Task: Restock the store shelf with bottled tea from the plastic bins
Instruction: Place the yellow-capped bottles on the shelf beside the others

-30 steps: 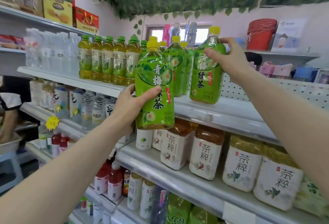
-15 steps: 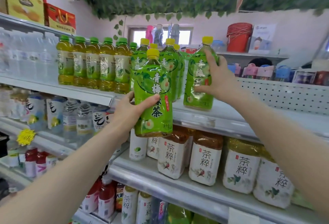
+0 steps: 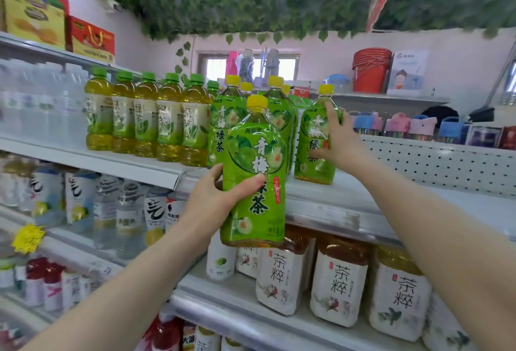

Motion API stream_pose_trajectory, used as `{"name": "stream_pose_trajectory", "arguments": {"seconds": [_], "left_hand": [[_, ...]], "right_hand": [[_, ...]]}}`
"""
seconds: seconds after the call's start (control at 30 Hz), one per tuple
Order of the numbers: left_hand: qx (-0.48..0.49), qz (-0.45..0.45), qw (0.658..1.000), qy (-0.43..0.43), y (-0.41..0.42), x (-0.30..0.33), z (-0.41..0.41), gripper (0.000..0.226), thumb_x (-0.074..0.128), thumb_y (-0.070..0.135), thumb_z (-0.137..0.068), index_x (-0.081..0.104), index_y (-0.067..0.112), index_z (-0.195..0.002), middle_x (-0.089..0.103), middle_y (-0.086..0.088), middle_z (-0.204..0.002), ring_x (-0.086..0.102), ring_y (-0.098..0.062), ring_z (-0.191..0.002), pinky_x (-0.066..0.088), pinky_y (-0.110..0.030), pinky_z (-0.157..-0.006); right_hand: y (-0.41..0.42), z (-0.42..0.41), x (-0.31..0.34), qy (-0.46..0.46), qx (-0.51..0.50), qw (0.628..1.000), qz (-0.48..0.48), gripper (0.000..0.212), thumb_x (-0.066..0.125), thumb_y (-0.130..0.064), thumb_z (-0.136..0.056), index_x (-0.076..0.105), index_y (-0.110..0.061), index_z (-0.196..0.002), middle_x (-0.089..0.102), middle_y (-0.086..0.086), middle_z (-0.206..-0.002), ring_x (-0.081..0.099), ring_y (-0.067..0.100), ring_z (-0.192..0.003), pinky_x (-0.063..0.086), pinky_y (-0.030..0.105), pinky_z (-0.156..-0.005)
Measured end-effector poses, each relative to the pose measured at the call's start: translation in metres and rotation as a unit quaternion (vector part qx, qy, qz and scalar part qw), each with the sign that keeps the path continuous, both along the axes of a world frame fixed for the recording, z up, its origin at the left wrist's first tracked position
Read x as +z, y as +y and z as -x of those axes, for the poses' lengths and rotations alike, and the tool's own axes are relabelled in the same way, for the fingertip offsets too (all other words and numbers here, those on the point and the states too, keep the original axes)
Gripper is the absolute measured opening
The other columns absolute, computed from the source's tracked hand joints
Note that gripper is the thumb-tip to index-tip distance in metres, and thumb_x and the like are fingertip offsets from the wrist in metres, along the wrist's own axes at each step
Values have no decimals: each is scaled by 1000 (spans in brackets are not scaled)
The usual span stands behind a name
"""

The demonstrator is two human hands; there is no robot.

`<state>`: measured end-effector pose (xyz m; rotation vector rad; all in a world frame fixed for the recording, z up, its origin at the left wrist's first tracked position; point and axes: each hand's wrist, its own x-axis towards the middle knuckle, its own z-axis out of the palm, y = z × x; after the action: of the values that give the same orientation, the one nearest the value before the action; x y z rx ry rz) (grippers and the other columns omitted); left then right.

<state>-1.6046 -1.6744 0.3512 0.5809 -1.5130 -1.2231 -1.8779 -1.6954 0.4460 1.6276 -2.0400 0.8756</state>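
- The left hand (image 3: 212, 200) grips a large green-labelled tea bottle (image 3: 255, 180) round its middle, thumb across the front of the label and fingers curled behind; the bottle hangs upright in the air in front of the shelf's front edge, its base lower than the shelf (image 3: 321, 202) surface.
- The right hand (image 3: 342, 141) holds a second tea bottle (image 3: 314, 138) by its waist, fingers wrapped round its right side. This one stands on the shelf, back from the front edge and just to the right of the yellow-capped row (image 3: 231, 116) already there.
- Judged by its size and full fill, each bottle is likely heavy for one hand, so a mid-body or lower grip, as now, looks more secure than the neck or cap.
- The wrap-around label is glossy film and probably slippery; the body narrows at the waist, which gives the fingers a natural seat.
- The plastic wall is likely stiff enough when full but would dent under a hard squeeze; a drop risks a cracked cap more than a broken bottle.
- The held bottle probably needs lifting clear of the front edge lip before it is set down; bare shelf lies in front of and to the right of the standing bottle.
- Smaller green-capped bottles (image 3: 145, 116) stand further left along the same shelf, and no bins are in view.
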Motion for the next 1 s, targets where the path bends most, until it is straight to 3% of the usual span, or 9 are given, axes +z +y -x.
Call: {"name": "stream_pose_trajectory", "arguments": {"seconds": [0.23,0.37,0.43,0.5,0.67,0.77,0.83,0.9,1.0], "left_hand": [[-34,4,999,0,4,1,-1,57,80,40,-58,59,28,-110,75,13,-90,74,-10,-80,57,-23,-60],[-43,-3,999,-5,8,-4,-2,62,82,44,-55,60,30,-111,76,10,-94,74,-13,-85,59,-31,-69],[-47,0,999,-8,12,-8,-1,60,81,42,-57,60,30,-112,76,11,-94,73,-11,-84,58,-28,-67],[-55,2,998,-15,16,-13,0,61,81,42,-58,60,29,-114,75,10,-96,73,-11,-86,59,-27,-67],[-71,16,997,-40,29,-25,8,60,82,43,-59,62,30,-114,75,11,-96,73,-9,-88,59,-27,-72],[-89,23,994,-63,32,-29,13,66,82,47,-59,62,27,-119,75,9,-98,73,-11,-89,58,-31,-76],[-108,46,988,-96,32,-21,14,63,81,52,-64,60,31,-119,75,10,-101,72,-9,-92,57,-30,-80],[-121,90,980,-130,26,-3,14,54,72,62,-73,57,38,-119,71,12,-109,68,-6,-99,52,-29,-89],[-47,192,966,-163,10,29,14,74,44,79,-80,49,32,-137,61,9,-129,58,-10,-116,44,-36,-104]], "right_hand": [[3,0,0,-21,-6,999,-27,119,82,-21,-79,-6,-34,-157,-3,20,-163,36,44,-139,35,52,-110],[35,-24,2,16,23,998,51,79,63,-29,-95,14,-24,-158,20,15,-160,35,32,-140,36,48,-110],[62,-49,-5,-82,127,983,101,61,51,-44,-99,30,-24,-152,45,6,-147,52,20,-124,43,43,-105],[88,-77,-20,-201,220,951,77,63,48,-63,-93,41,-28,-145,59,-6,-128,62,12,-109,49,43,-101],[121,-112,-65,-260,240,935,4,72,59,-70,-77,37,-42,-140,53,-30,-115,54,-17,-99,46,17,-90],[126,-110,-73,-281,217,935,28,94,69,-75,-68,34,-38,-147,54,-18,-134,56,4,-117,47,33,-102],[132,-108,-65,-296,226,927,47,89,74,-68,-67,40,-36,-142,61,-12,-128,63,6,-111,53,38,-99],[137,-106,-47,-294,243,923,61,80,76,-55,-72,42,-30,-141,64,-9,-122,67,6,-101,57,34,-91],[139,-97,-6,-275,247,925,93,81,78,-48,-74,44,-20,-142,66,-4,-117,71,6,-88,59,24,-71]]}}
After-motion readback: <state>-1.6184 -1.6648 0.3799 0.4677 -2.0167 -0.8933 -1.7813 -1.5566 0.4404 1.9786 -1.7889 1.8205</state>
